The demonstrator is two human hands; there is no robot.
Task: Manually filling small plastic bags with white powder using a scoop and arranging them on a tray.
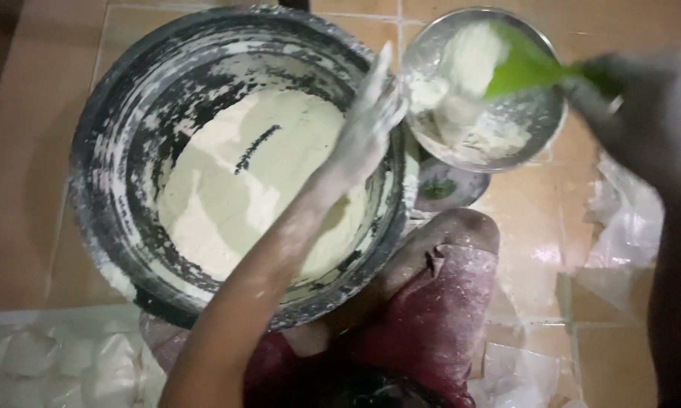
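Head view, we look down. Left hand (367,125), floured, fingers extended flat, steadies rim of small steel bowl (540,121) held beside and just above large flour basin (114,151). Right hand (650,113), blurred, closed round handle of green spatula (525,68), blade inside small bowl among pale clumps. Basin rests on tiled floor (38,151) against our knee (461,230).

Risks, as we judge: flat-hand support gives weak hold, bowl may tip; brisk scraping may fling flour onto floor; small dish (442,185) below may catch spill.
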